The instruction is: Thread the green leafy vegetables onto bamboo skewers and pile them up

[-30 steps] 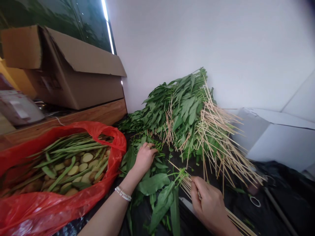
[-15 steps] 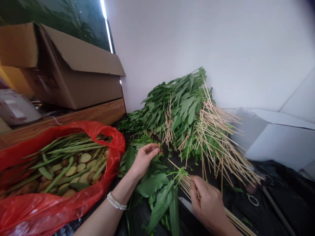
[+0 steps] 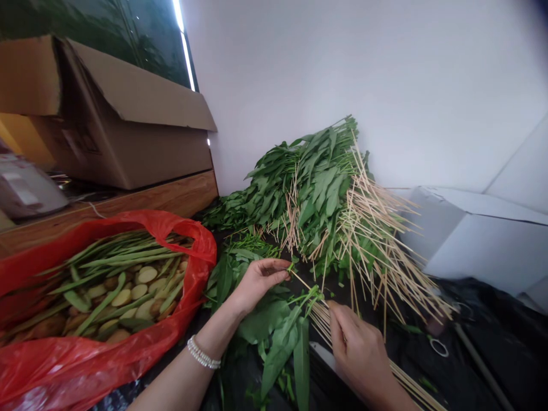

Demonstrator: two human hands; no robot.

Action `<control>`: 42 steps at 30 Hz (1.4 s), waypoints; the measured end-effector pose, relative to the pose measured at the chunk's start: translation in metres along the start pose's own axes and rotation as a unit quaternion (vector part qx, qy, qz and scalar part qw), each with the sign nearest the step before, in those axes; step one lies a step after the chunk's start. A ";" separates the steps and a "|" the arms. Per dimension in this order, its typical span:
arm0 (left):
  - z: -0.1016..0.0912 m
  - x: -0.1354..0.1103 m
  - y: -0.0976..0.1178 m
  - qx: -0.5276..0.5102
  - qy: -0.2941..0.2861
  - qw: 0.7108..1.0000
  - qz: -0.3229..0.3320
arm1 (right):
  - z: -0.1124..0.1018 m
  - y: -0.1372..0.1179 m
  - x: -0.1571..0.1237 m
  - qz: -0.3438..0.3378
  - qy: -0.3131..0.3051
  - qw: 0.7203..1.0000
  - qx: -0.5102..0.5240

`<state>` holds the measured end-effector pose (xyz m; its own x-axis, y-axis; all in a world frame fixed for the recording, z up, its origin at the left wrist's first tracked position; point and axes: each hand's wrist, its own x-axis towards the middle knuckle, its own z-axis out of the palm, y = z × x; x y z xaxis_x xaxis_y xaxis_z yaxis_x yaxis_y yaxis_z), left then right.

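Observation:
My right hand [image 3: 359, 345] is closed around a thin wooden skewer [image 3: 303, 281] that points up and to the left. Long green leaves [image 3: 282, 345] hang from stems threaded on that skewer, just ahead of my fingers. At the skewer's tip, my left hand [image 3: 261, 282] pinches a small piece of green stem [image 3: 292, 266] between thumb and fingers. The stem piece meets the tip; whether it is pierced I cannot tell. More bare skewers [image 3: 417, 385] lie under my right hand. Loose leafy greens [image 3: 231, 271] lie beneath my left wrist.
Behind my hands is a large heap of skewered greens [image 3: 321, 182], with skewer ends [image 3: 385, 245] fanning rightward. A red plastic bag [image 3: 201, 245] of beans and sliced potatoes sits left. A cardboard box [image 3: 154, 148] stands beyond it, and a white box [image 3: 492, 245] at right.
My left hand has moved right and slightly down, bringing the stem piece to the skewer's tip. My right hand, still holding the skewer, has barely moved.

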<state>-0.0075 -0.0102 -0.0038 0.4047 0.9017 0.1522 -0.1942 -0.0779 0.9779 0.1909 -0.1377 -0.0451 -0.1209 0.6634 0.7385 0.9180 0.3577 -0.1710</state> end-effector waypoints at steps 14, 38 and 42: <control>0.003 0.000 0.003 0.055 0.024 0.998 0.028 | 0.002 0.002 -0.002 0.010 -0.006 1.000 -0.009; 0.007 -0.001 0.002 -0.003 0.014 1.000 -0.014 | 0.002 0.001 -0.002 0.008 0.002 1.000 0.002; 0.007 -0.001 0.002 -0.005 0.017 1.000 -0.013 | 0.002 0.001 -0.002 0.009 0.004 1.000 0.001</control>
<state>-0.0017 -0.0140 -0.0013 0.3791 0.9173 0.1220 -0.1932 -0.0505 0.9799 0.1915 -0.1370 -0.0486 -0.1025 0.6646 0.7401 0.9195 0.3472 -0.1845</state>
